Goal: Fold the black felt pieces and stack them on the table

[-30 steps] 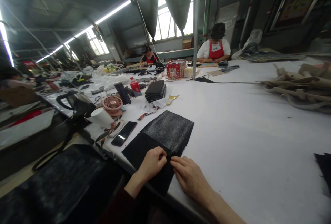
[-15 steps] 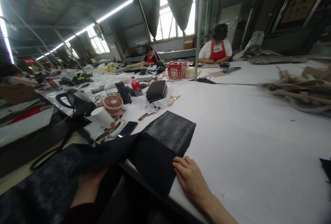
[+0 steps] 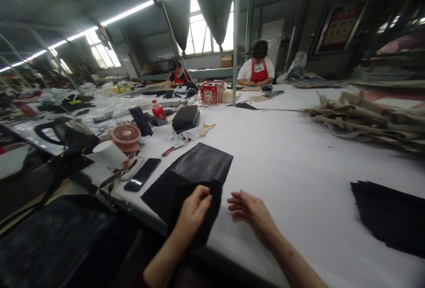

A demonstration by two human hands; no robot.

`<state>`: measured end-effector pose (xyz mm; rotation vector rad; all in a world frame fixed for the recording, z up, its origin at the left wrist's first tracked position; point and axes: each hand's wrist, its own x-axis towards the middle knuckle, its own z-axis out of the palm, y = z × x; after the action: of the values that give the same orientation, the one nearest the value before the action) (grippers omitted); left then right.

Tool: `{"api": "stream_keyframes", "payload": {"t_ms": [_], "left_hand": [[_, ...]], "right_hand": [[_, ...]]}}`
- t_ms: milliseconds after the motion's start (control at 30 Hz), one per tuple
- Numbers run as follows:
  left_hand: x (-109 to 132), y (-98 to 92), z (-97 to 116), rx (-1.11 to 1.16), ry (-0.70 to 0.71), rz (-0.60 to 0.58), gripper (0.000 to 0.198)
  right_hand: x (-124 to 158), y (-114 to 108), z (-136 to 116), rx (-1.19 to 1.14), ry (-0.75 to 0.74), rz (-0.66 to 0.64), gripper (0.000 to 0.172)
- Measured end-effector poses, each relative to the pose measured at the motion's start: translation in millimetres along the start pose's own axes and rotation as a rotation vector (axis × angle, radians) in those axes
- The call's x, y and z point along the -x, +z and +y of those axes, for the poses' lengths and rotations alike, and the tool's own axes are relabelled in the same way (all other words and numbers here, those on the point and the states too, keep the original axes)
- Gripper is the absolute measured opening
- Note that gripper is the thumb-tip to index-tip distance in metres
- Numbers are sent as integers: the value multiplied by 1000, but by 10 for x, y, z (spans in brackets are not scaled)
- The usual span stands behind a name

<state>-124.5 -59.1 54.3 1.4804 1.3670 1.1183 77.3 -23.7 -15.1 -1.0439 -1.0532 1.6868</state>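
Observation:
My left hand (image 3: 193, 208) pinches the edge of a black fabric piece (image 3: 215, 201) near the front edge of the table, and part of that piece is raised. Under and behind it lies more black material with a speckled grey panel (image 3: 207, 161), flat on the white tabletop (image 3: 285, 164). Just to the right, my right hand (image 3: 254, 215) hovers over the table with its fingers loosely apart and nothing in them. Farther right rests a pile of black fabric pieces (image 3: 392, 217).
Left of the fabric are a smartphone (image 3: 142, 175), a pink fan (image 3: 126, 137), a white cup-like roll (image 3: 108, 154) and a kettle (image 3: 71, 133). Behind it sits a stack of dark pieces (image 3: 186, 118). Beige material (image 3: 365, 115) is heaped at right. Two people work across the table.
My left hand has come up from below the table edge and now grips the black fabric. My right hand has let go of the fabric's corner. The view has turned right.

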Motion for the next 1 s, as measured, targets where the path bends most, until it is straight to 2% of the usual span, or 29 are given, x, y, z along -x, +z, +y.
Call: {"api": "stream_keyframes", "payload": {"t_ms": [67, 133, 200, 267, 333, 433, 533, 633, 767, 900, 1000], "left_hand": [[75, 653, 65, -17, 103, -196, 19], [182, 1208, 96, -49, 186, -297, 16], [257, 1573, 94, -96, 261, -384, 14], [239, 1735, 67, -194, 349, -455, 13], [108, 1741, 27, -363, 444, -470, 16], [-204, 1610, -45, -646, 535, -412, 21], [-456, 1475, -119, -862, 536, -429, 20], [-558, 1408, -169, -1018, 561, -496, 9], [-600, 1383, -183, -1120, 634, -534, 6], [-680, 1386, -202, -1102, 691, -517, 11], [-745, 1400, -253, -1063, 719, -510, 14]], "right_hand": [[128, -302, -166, -164, 136, -45, 53], [259, -614, -315, -147, 192, -42, 54], [366, -891, -423, -23, 204, -5, 51], [420, -1104, -482, 176, 174, 18, 46], [411, -1238, -500, 435, 128, 45, 38], [306, -1298, -484, 722, 79, 134, 27], [182, -1230, -444, 860, 27, 247, 15], [132, -1099, -360, 997, -37, 371, 11], [161, -939, -161, 1147, -133, 509, 18], [165, -870, 48, 1400, -379, 632, 20], [143, -868, 149, 1498, -515, 681, 21]]}}
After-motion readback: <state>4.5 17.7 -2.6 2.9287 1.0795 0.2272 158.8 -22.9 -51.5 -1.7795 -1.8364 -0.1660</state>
